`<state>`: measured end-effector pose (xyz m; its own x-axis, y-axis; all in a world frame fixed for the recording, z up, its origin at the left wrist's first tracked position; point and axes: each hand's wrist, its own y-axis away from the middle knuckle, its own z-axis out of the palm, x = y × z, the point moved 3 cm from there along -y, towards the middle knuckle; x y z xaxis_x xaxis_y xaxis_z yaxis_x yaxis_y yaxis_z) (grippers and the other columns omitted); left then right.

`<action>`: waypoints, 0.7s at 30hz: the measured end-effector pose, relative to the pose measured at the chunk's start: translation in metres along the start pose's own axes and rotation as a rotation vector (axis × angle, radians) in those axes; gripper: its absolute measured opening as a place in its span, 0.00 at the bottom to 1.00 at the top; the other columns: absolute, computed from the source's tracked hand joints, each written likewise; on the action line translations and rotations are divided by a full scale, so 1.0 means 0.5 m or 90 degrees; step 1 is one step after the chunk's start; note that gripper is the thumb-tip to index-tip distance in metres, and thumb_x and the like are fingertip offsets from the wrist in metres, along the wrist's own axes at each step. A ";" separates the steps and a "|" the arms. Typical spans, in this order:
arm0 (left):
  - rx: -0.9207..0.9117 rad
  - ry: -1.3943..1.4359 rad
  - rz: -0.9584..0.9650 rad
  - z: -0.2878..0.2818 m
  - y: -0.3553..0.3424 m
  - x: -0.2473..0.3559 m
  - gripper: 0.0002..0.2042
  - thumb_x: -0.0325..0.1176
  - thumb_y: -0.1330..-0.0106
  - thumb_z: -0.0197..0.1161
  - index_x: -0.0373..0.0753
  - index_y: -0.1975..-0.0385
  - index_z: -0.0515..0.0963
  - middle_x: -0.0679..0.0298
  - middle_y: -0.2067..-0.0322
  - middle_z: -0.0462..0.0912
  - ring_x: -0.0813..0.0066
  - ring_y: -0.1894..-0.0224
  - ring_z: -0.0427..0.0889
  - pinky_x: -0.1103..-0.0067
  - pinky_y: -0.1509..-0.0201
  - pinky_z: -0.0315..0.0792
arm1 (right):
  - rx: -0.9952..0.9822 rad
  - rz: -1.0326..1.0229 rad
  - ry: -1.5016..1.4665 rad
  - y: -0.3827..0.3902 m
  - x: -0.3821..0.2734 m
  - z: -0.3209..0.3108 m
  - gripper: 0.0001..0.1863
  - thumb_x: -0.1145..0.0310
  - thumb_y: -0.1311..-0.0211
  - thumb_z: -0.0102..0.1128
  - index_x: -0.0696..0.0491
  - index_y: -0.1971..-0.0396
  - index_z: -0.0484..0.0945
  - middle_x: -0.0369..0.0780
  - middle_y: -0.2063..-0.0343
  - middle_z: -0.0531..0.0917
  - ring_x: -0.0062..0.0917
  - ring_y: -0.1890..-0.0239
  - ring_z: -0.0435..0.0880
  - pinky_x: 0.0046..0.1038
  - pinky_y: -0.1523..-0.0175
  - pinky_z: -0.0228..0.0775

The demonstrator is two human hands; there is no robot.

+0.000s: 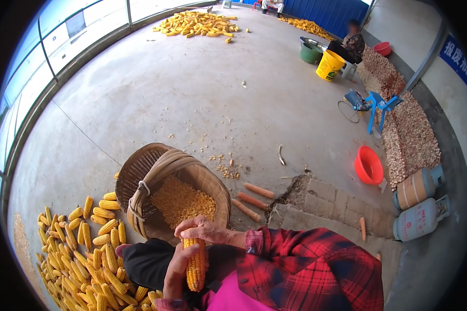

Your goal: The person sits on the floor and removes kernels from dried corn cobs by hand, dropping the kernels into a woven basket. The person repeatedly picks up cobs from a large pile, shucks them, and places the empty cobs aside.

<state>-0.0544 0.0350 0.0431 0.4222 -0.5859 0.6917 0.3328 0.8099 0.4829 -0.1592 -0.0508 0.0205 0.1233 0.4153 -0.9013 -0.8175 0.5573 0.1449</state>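
Note:
At the lower middle, an upright yellow corn cob (pixel 195 267) is held over my lap. My left hand (pixel 177 264) is closed on its left side, while my right hand (pixel 207 232) grips its upper end, fingers curled over the tip. Just beyond them sits a woven basket (pixel 136 160) partly filled with loose kernels (pixel 176 202). A large pile of cobs (pixel 96 264) lies on the floor at my left, and stripped reddish cobs (pixel 253 201) lie right of the basket.
Red basin (pixel 368 167), gas cylinders (pixel 416 223) and a long brown heap (pixel 412 135) at the right. Further back: a blue plastic stool (pixel 379 106), yellow bucket (pixel 328 65), green tub (pixel 310 54), seated person (pixel 347 46), corn piles (pixel 197 25), and another person's legs (pixel 272 6).

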 end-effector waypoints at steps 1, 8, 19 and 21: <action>0.045 -0.030 0.009 0.007 -0.002 0.001 0.16 0.41 0.41 0.59 0.32 0.65 0.70 0.58 0.79 0.77 0.68 0.82 0.78 0.76 0.78 0.75 | 0.029 -0.015 -0.031 -0.008 0.018 -0.003 0.16 0.67 0.41 0.54 0.58 0.56 0.78 0.36 0.67 0.80 0.18 0.62 0.77 0.22 0.52 0.68; 0.056 -0.082 -0.008 0.012 -0.019 -0.012 0.17 0.41 0.40 0.58 0.30 0.64 0.71 0.57 0.79 0.77 0.67 0.81 0.79 0.76 0.79 0.76 | 0.015 0.090 -0.131 -0.016 0.024 -0.022 0.21 0.65 0.40 0.56 0.59 0.49 0.74 0.37 0.67 0.79 0.19 0.63 0.77 0.22 0.54 0.69; 0.094 -0.021 -0.019 0.001 -0.030 -0.016 0.14 0.40 0.38 0.57 0.32 0.67 0.71 0.57 0.79 0.77 0.65 0.81 0.79 0.74 0.79 0.76 | 0.052 0.016 0.017 -0.041 0.041 -0.031 0.17 0.65 0.39 0.52 0.59 0.54 0.77 0.37 0.72 0.81 0.18 0.68 0.78 0.20 0.60 0.70; 0.115 -0.028 -0.019 -0.003 -0.032 -0.018 0.17 0.43 0.39 0.57 0.32 0.66 0.70 0.57 0.80 0.77 0.66 0.83 0.78 0.75 0.81 0.75 | 0.033 0.029 0.013 -0.048 0.039 -0.029 0.19 0.63 0.38 0.52 0.59 0.52 0.76 0.37 0.72 0.80 0.18 0.69 0.77 0.19 0.60 0.69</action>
<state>-0.0620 0.0271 0.0283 0.3764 -0.6112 0.6963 0.1858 0.7861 0.5896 -0.1452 -0.0666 -0.0065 0.0752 0.4272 -0.9010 -0.7918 0.5748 0.2064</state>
